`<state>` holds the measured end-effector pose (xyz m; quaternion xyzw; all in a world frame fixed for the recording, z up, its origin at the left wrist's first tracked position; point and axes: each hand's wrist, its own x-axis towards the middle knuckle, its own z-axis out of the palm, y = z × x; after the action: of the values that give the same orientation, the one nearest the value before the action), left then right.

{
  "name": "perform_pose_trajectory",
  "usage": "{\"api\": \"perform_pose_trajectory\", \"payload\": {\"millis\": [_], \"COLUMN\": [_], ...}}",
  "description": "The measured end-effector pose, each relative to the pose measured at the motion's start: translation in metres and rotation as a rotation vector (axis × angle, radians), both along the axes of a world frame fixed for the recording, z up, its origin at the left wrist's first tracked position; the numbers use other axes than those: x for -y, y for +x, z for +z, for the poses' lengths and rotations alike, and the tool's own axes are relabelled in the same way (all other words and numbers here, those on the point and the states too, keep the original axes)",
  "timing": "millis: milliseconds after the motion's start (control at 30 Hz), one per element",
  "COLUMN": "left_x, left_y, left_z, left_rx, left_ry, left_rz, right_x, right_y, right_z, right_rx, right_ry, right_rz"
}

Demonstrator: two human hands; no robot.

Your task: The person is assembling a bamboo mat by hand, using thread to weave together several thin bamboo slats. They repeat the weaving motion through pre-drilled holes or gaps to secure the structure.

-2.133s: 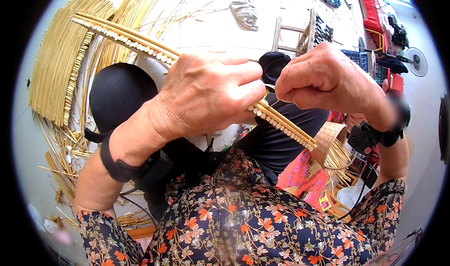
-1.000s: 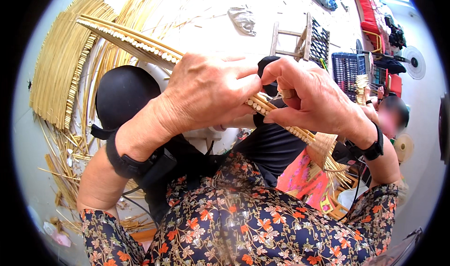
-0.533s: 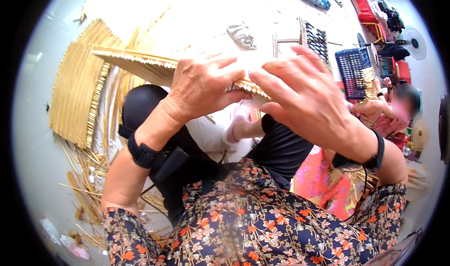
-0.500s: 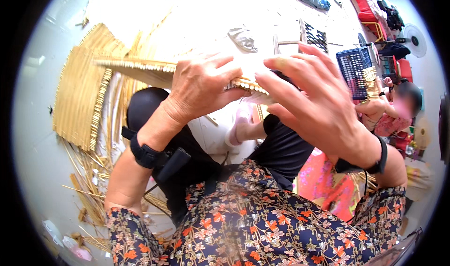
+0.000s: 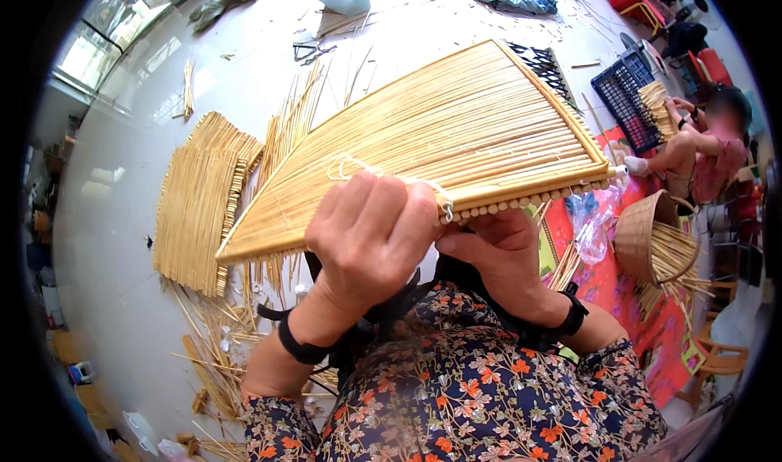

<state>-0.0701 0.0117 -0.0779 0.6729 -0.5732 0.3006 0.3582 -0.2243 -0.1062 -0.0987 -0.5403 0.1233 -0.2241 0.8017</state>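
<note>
A wide panel of thin straw-coloured sticks [image 5: 423, 128], framed by thicker rods, slants across in front of me. My left hand [image 5: 371, 230] is closed in a fist at its near edge. A thin white cord [image 5: 346, 165] loops out above those knuckles and runs to a knot at the edge, beside the fist; the fingertips are hidden. Beneath the near edge, my right hand [image 5: 509, 250] grips the panel from below, thumb toward the knot and the other fingers partly hidden. Round stick ends line that edge between and beyond the hands.
Stacked stick panels [image 5: 191, 217] lie on the floor at left, with loose sticks [image 5: 216, 364] scattered nearby. At right are a wicker basket [image 5: 635, 238] of sticks, a red floral mat [image 5: 603, 299] and a blue crate [image 5: 627, 95]. Another person [image 5: 705, 148] sits there holding sticks.
The panel has swung from nearly edge-on to showing its broad face. My right hand has come down from open in the air to grip its underside; my left has closed into a fist.
</note>
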Motion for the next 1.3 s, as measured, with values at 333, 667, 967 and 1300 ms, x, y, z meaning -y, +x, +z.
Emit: {"api": "perform_pose_trajectory", "payload": {"millis": [333,667,967,1300], "left_x": [0.002,-0.006,-0.008,-0.009], "left_y": [-0.025,-0.02,-0.031,-0.026], "left_z": [-0.009,-0.003,-0.024,-0.022], "left_rx": [0.012,-0.037,-0.015,-0.024], "left_ry": [0.04,-0.034,0.014,-0.058], "left_rz": [-0.002,0.101,0.081,0.046], "right_x": [0.027,0.05,0.085,0.282], "right_y": [-0.02,-0.056,-0.038,-0.246], "right_z": [-0.03,-0.102,-0.091,-0.3], "right_rx": [-0.036,0.065,0.461,-0.099], "right_ry": [-0.739,-0.413,0.805,0.672], "right_rz": [-0.012,-0.075,0.105,-0.426]}}
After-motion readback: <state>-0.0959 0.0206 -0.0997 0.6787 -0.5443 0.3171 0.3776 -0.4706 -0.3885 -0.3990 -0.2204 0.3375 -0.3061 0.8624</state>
